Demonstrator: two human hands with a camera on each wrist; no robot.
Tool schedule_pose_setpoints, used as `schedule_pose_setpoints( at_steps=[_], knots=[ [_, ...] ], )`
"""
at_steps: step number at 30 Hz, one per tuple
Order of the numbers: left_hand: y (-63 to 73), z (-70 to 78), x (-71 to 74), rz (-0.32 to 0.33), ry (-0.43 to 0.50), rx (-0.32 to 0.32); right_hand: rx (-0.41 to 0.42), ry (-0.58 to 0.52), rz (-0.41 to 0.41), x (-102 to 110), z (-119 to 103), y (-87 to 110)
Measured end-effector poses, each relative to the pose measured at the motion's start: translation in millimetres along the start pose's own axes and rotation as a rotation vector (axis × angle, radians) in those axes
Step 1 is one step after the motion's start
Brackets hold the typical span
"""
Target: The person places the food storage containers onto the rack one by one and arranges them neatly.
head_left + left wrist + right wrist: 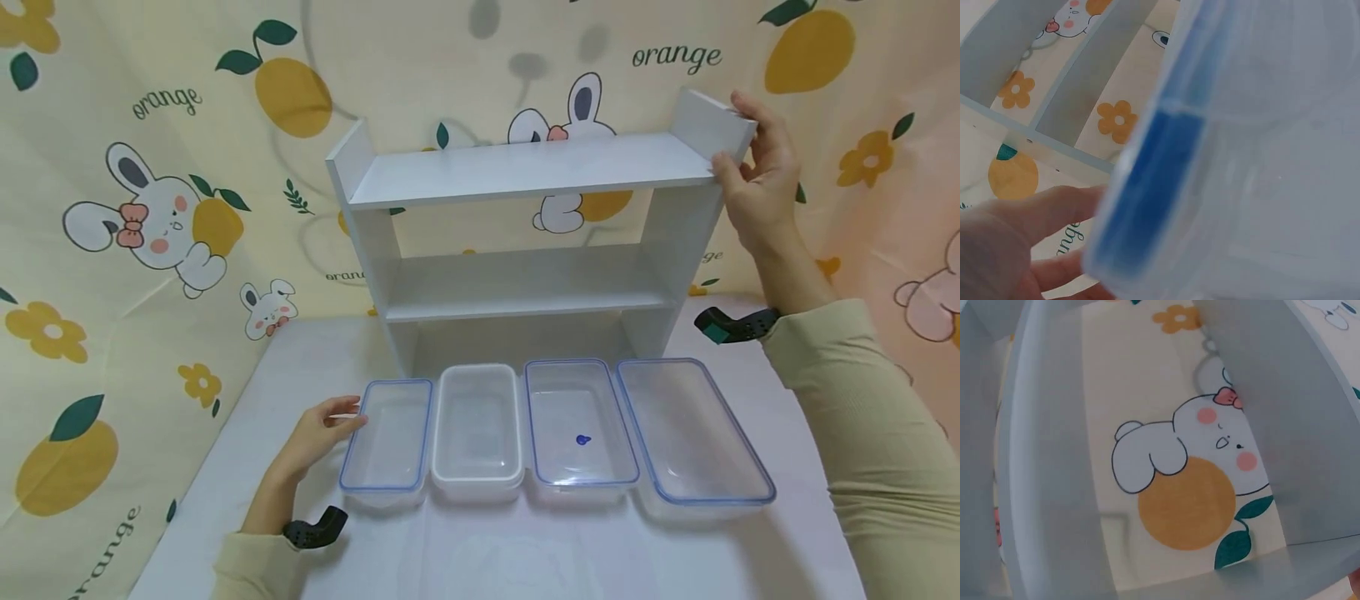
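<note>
Head view. Right hand (765, 171) clamped on the upper right corner of the white shelf unit (525, 171): thumb on the near face of its side panel (708, 125), fingers over the top and outer edge. Shelf unit extends leftward and down from that grip, its lower boards below hand level. Left hand (318, 437) low down, fingertips at the outer edge of the small blue-rimmed container (386, 437); fingers loosely bent, whether pinching the rim I cannot tell. Rightward from the left hand, in a row: that container, white-rimmed container (478, 425), blue-rimmed container with a dark-blue mark (577, 408), large blue-rimmed container (693, 425). Row lies below the right hand, in front of the shelf, on white tabletop (487, 558). Black wrist device (738, 325) just below the right hand. Behind both hands, printed fabric (232, 350) with rabbits and oranges.

Left wrist view. Container wall and blue strip (1154, 194) fill the space beside the fingers, fingertips hidden at its edge. Shelf boards beyond the fingers.

Right wrist view. Shelf boards fill most of it; printed fabric shows through the opening. Grip itself not visible here.
</note>
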State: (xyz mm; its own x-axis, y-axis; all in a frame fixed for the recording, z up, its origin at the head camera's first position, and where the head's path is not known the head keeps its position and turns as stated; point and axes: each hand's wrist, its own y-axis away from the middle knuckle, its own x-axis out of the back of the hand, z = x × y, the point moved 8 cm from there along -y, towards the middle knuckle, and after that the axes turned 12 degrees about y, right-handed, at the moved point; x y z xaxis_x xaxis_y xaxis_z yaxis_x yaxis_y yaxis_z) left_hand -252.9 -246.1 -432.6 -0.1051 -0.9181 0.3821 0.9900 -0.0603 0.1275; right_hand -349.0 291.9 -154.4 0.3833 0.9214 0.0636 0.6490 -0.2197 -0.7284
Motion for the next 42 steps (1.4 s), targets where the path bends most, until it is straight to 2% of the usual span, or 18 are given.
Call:
schedule_pose_setpoints(
  at_steps=[2, 10, 19, 25, 28, 31, 38, 42],
  knots=[
    [-0.4, -2.4, -1.9, -0.009, 0.01, 0.018, 0.0, -0.081, 0.008, 0, 0, 0.0],
    [-2.5, -11.9, -6.1, -0.065, 0.038, 0.102, 0.012, -0.277, 0.008, -4, -4, -1.3],
    [-5.6, -23.0, -10.2, -0.113, 0.094, 0.16, -0.006, -0.322, 0.013, -4, -2, -3.1],
    [-3.3, -32.8, -13.0, -0.167, 0.173, 0.207, -0.01, -0.344, 0.006, -7, -3, -1.6],
    [-1.8, -37.3, -15.3, -0.215, 0.214, 0.211, -0.011, -0.337, 0.004, -9, -2, -0.4],
    [-1.8, -43.0, -16.8, -0.231, 0.252, 0.218, -0.016, -0.327, 0.005, -10, 1, 0.7],
    [0.3, -46.0, -22.1, -0.302, 0.362, 0.228, -0.022, -0.327, 0.012, -9, 8, 1.3],
    [0.5, -48.6, -23.7, -0.319, 0.386, 0.234, -0.014, -0.327, 0.007, -9, 7, 1.1]
  ],
)
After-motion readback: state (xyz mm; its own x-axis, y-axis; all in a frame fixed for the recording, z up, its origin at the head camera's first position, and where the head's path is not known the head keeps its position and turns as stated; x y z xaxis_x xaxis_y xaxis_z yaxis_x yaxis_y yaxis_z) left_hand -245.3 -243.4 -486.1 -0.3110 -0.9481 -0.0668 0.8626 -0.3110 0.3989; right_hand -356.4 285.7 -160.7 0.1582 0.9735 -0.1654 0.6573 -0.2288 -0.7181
